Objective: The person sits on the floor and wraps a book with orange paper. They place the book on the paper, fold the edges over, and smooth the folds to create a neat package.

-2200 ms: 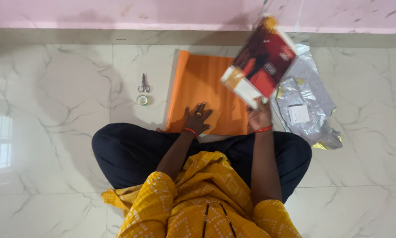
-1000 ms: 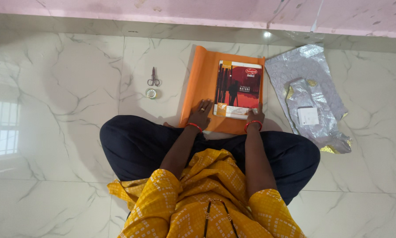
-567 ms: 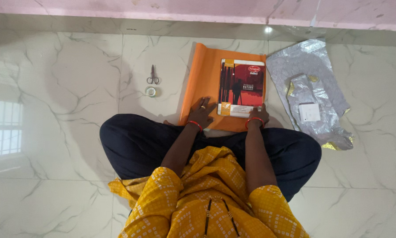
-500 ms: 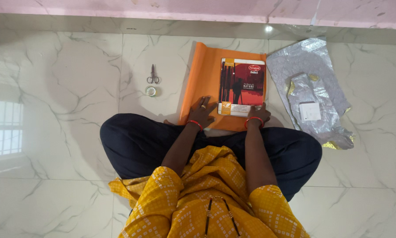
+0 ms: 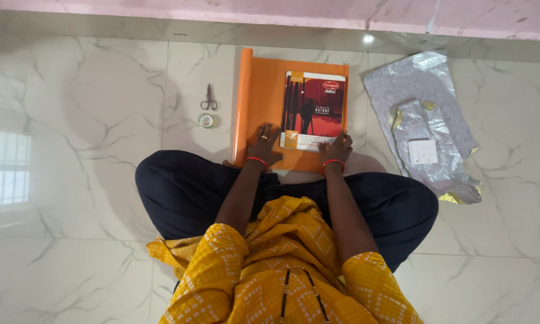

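An orange sheet of paper (image 5: 261,99) lies flat on the marble floor in front of my crossed legs, its left edge curled into a roll. A notebook with a dark red cover (image 5: 313,108) lies on the right part of the sheet. My left hand (image 5: 262,144) rests flat on the sheet at the notebook's near left corner. My right hand (image 5: 337,147) presses on the notebook's near right corner, fingers spread.
Small scissors (image 5: 208,99) and a roll of clear tape (image 5: 206,120) lie on the floor left of the sheet. Crumpled silver wrapping (image 5: 423,102) with a small white card (image 5: 423,151) lies to the right. A pink wall base runs along the far edge.
My right hand brought the notebook down from the air onto the orange sheet. Sheet and notebook have since slid a little to the left, and both hands moved with them.
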